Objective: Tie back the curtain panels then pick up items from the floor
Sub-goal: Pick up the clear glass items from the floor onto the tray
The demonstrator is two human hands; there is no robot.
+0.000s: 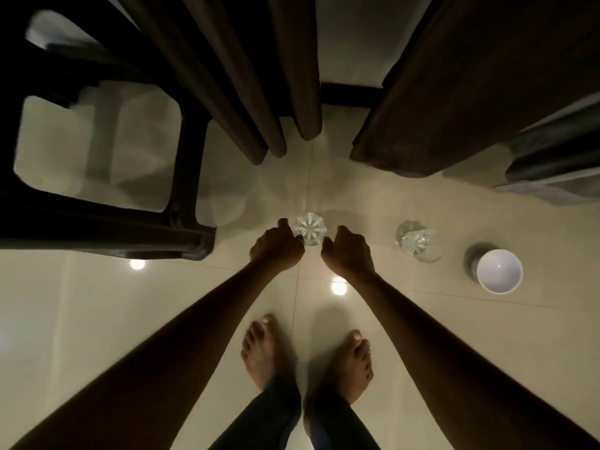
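Note:
A clear cut glass (309,229) stands on the cream tiled floor straight ahead of my bare feet. My left hand (276,250) curls round its left side and my right hand (348,251) curls round its right side, fingers against the rim. A second clear glass (418,244) stands on the floor to the right, and a white bowl (499,271) sits further right. Dark brown curtain panels hang above: the left panel (246,92) and the right panel (454,92), with a gap between them.
A dark plastic chair (107,222) stands at the left, its leg close to my left hand. Grey fabric (552,167) hangs at the far right. Ceiling lights reflect off the glossy tiles (422,319).

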